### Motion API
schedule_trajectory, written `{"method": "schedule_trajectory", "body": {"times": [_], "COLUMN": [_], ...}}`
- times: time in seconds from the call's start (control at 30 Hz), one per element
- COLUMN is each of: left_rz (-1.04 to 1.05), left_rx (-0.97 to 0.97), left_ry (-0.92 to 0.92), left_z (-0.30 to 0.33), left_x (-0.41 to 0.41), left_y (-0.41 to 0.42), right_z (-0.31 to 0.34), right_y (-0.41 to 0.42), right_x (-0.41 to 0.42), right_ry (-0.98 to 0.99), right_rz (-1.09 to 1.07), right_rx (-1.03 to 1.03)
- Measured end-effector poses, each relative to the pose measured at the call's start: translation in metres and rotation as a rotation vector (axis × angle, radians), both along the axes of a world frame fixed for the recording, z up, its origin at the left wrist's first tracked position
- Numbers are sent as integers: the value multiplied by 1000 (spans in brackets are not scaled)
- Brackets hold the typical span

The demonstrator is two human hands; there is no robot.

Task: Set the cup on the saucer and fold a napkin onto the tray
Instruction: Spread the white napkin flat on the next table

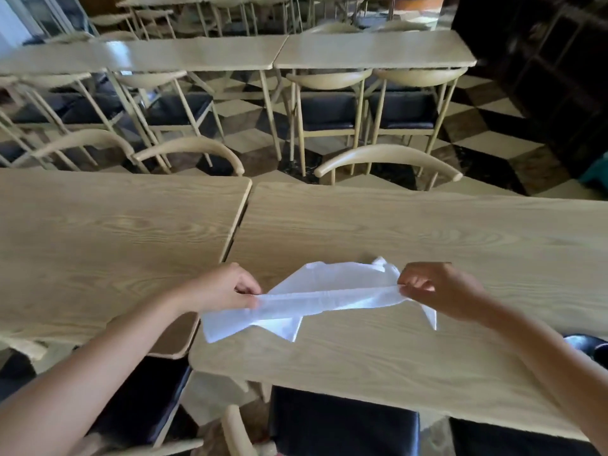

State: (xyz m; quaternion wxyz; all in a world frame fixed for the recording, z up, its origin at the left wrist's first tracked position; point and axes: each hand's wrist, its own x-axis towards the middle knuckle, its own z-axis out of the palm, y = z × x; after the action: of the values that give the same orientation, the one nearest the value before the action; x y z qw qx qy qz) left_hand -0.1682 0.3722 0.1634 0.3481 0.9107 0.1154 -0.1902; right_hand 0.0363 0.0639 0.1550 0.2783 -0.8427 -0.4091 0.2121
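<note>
Rows of pale wooden tables and dark-seated chairs fill the dining room, and on the nearest table point(427, 245) the work is under way. At the centre of it all, a white napkin point(316, 297) is being held stretched just above the tabletop, toward six o'clock in the view, its upper edge drawn taut while loose corners droop down at five and seven o'clock. It is pinched at its nine o'clock end by the left hand point(220, 289), thumb and fingers pressed together on the cloth, and at its three o'clock end by the right hand point(437, 287), likewise closed on the fabric in a fingertip pinch. One lengthwise crease appears to have been made, so the folding is judged to be begun but far from finished; the shape is loose and uneven. No cup, saucer or tray can be seen anywhere in view, so whether the cup has been set on its saucer cannot be told. Left to be done, by this reckoning: the fold is to be completed and the napkin laid on the tray. Beyond, at twelve o'clock, a checkered floor point(487, 103) is glimpsed between empty seats.
</note>
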Motion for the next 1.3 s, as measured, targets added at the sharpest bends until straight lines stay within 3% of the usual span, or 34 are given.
{"method": "schedule_trajectory", "body": {"times": [0.2,0.47,0.63,0.77,0.93,1.1,1.3], "left_rz": [-102,-5,211,388,267,242,74], "left_rx": [-113,149,436,548,876,939,773], "left_ry": [34,-35,-337,-719,-1182,-1234,-970], "left_z": [59,50,70,115,145,74,-81], "left_x": [5,55,109,134,125,92,47], "left_y": [-1,30,61,66,64,51,15], "right_z": [63,55,73,113,145,92,-49], "right_y": [-29,7,50,70,68,41,-8], "right_x": [10,53,96,115,119,100,56], "right_ry": [203,-63,-357,-583,-914,-1056,-909], "right_rz": [132,123,-151,-325,-374,-213,-102], "right_rx": [-24,-93,29,200,441,433,298]}}
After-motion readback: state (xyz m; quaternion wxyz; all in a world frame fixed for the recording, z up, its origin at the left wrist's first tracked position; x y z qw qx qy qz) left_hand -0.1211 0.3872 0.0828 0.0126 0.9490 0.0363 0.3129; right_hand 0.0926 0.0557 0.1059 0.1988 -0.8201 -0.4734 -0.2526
